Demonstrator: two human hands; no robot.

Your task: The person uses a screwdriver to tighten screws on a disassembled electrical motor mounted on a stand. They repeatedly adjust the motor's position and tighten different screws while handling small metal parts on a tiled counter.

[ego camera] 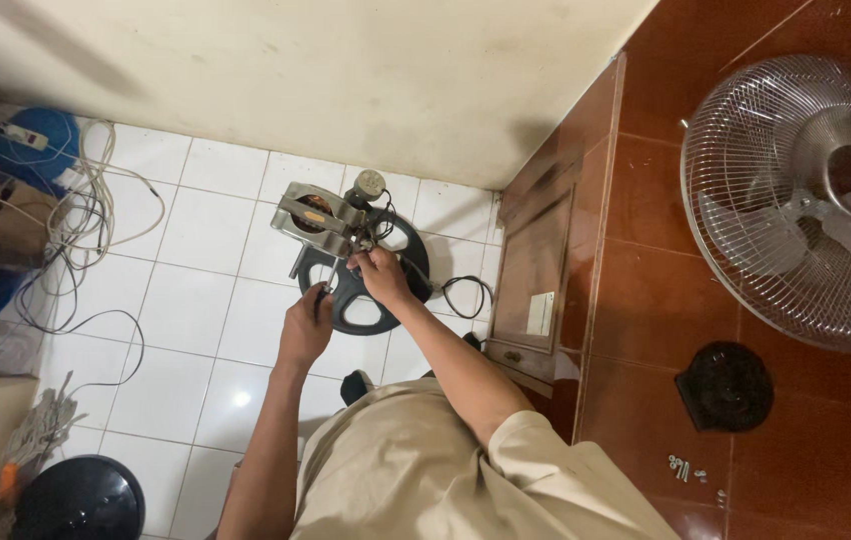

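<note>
**Down on the tiles: both hands at a stripped fan motor**

Plainly, the work sat on the white tiled floor (pixel 196 300), close to the foot of the cream wall (pixel 346 70). A bare fan motor (pixel 324 222), its metal frame and copper windings exposed, stood on a round black base plate (pixel 371 285). The right hand (pixel 378 272) was curled together on something small at the motor's near edge, fingers pinched; what it gripped was too small to make out, possibly a wire or a screw. The left hand (pixel 308 322) lay at the plate's left rim, closed around what looked like a thin dark tool handle pointing up toward the motor. A black cord (pixel 466 292) looped off the plate's right side toward a wooden cabinet (pixel 536 270).

Across the brown tiled floor (pixel 646 300), well apart from the hands, a wire fan guard (pixel 796 200) with its blades inside lay at the right edge. A black round cover (pixel 726 385) sat below it, and a few loose screws (pixel 686 468) lay near the bottom right corner. At the far left, a tangle of white and black cables (pixel 86 220) ran from a blue object (pixel 41 150), and another black dome-shaped piece (pixel 81 500) rested at the lower left corner.
</note>
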